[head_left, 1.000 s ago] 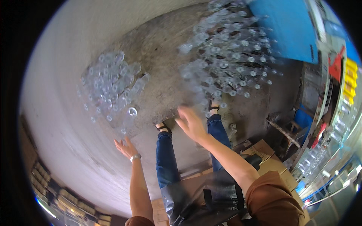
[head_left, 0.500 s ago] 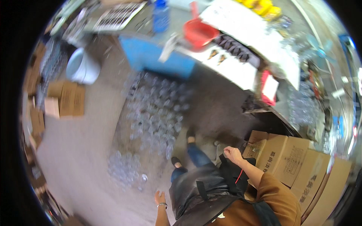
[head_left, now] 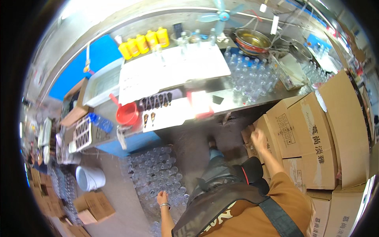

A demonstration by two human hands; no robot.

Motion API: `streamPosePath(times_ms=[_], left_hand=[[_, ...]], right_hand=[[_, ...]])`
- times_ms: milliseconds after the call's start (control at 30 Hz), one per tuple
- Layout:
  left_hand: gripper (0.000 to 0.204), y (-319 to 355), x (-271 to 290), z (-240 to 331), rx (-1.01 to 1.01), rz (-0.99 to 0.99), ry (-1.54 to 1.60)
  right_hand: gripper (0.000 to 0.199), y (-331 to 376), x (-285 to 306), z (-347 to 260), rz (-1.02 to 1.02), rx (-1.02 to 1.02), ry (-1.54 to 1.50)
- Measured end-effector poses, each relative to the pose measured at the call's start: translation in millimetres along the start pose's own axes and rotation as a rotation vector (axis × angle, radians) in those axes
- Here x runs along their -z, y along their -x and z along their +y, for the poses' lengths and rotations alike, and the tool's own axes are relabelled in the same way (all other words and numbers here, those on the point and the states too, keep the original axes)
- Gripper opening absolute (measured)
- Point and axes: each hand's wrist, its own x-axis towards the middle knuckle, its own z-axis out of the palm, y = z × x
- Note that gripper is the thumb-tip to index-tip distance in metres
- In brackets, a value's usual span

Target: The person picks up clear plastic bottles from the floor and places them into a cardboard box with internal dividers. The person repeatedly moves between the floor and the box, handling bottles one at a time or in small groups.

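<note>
My left hand hangs low at my side with loosely bent fingers and nothing visible in it. In the picture it overlaps the rows of clear glass bottles on the floor, without visibly touching them. My right hand is raised in front of the stacked cardboard boxes, its fingers curled into a fist. Nothing shows in it. Ahead stands a long workbench. On it lie a white board, a red plastic dipper, dark tapered pieces and many clear bottles.
Yellow bottles line the back of the bench, near a blue fan and a bowl of liquid. At left a white bucket and an open carton stand on the floor. Cardboard boxes crowd my right side.
My view has swung up and to the right, bringing more of the bench and boxes into sight. My body has moved closer to the bench. Both hands remain visibly empty.
</note>
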Motion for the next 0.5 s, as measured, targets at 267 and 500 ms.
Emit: streamPosePath(times_ms=[267,500], left_hand=[[0.037,-41.5,-179.1,225.0,-0.397,-0.091,-0.285],[0.035,69.0,-427.6,520.1,-0.963,-0.503,-0.287]], right_hand=[[0.045,-274.9,-2.9,-6.6,0.419,-0.05,0.058],[0.008,-307.3,-34.0,18.0,0.462,-0.088,-0.168]])
